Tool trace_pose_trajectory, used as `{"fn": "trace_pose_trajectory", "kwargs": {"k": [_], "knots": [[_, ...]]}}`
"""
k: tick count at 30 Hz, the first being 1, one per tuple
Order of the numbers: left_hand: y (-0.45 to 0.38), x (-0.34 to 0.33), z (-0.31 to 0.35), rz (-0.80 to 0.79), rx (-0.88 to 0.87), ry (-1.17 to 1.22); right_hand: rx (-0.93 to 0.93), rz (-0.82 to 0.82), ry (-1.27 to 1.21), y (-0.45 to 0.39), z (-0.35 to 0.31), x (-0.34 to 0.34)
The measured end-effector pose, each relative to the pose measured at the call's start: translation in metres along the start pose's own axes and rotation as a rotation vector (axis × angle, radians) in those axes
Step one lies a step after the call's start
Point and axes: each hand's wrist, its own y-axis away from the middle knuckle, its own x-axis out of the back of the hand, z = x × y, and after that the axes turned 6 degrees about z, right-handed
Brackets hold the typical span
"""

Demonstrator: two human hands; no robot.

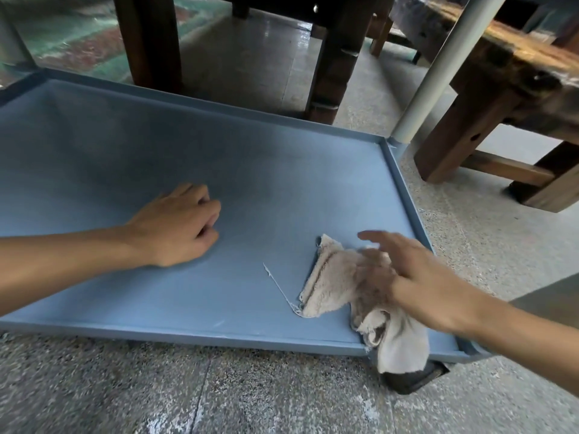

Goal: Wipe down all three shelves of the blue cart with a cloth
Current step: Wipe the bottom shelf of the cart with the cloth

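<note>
The blue cart's lowest shelf (131,158), a shallow tray with a raised rim, sits just above the floor. A crumpled beige cloth (332,280) lies in its near right corner, one end hanging over the front rim. My right hand (416,277) hovers over the cloth with fingers spread, blurred; whether it touches the cloth I cannot tell. My left hand (178,227) rests on the middle of the shelf with fingers curled under, holding nothing. A thin white streak (279,286) marks the shelf beside the cloth.
A white cart post (438,73) rises from the far right corner. A black caster (413,377) shows under the near right corner. Dark wooden table legs (147,42) stand behind the shelf and a wooden bench (507,98) to the right. Speckled floor lies in front.
</note>
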Motion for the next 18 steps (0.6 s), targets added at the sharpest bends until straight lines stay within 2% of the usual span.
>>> {"fn": "trace_pose_trajectory", "kwargs": {"k": [2,6,9,13,15,18], "knots": [[-0.005,-0.002,0.005,0.010,0.010,-0.022,-0.061,-0.071,0.219,0.013,-0.007,-0.021],[-0.002,-0.003,0.006,0.026,0.005,-0.024,0.081,-0.009,0.553,0.033,-0.006,-0.037],[0.002,0.002,0.001,0.015,-0.015,-0.003,0.113,0.087,0.596,0.036,0.004,-0.024],[0.011,0.002,-0.002,0.006,-0.014,-0.002,0.024,-0.083,0.612,0.038,0.009,-0.018],[0.014,0.000,-0.004,0.031,-0.017,-0.015,0.025,-0.065,0.624,0.030,0.012,-0.021],[0.012,-0.003,-0.004,0.067,-0.028,-0.027,-0.088,-0.008,0.621,0.006,0.015,-0.017]]}}
